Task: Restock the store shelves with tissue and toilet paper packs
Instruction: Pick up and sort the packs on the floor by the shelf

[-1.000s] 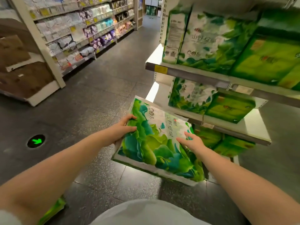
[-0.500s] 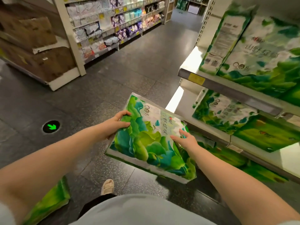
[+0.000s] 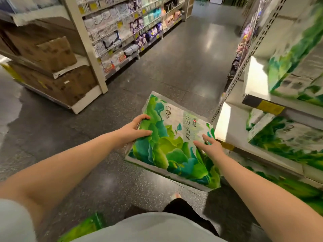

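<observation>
1. A large flat plastic-wrapped tissue pack printed with green and teal leaves (image 3: pixel 172 142) is held in the air above the dark speckled floor (image 3: pixel 73 140), just beside the end of the white metal store shelving (image 3: pixel 232 135) on the right. It is tilted, printed face up, and not yet resting on any shelf.

2. The left hand (image 3: pixel 134 131) grips the pack's left edge: the thumb lies on the printed face and the fingers curl over the far edge.

3. The right hand (image 3: pixel 210 147) lies on the pack's right side with its fingers spread and fairly straight, pressing or steadying rather than wrapping. Whether any finger hooks under the right edge I cannot tell.

4. Done so far, judging from the shelves: matching green leaf-printed packs (image 3: pixel 286 137) already stand on the middle shelf, more of them (image 3: pixel 295 67) stand on the shelf above, and green packs show blurred on the lowest level.

5. Left to do: a bare lit stretch of the middle shelf sits at its near-left end, just beside the held pack, and looks like the likely slot. The pack must be turned and slid in there.

6. Another green-wrapped pack (image 3: pixel 83 227) lies on the floor near the person's body at the bottom edge, so at least one more item seems to be waiting. The task looks partly finished, not near its end.

7. Across the aisle stand brown cardboard boxes (image 3: pixel 52 55) and racks of small pale packets (image 3: pixel 122 32), untouched by either hand.
</observation>
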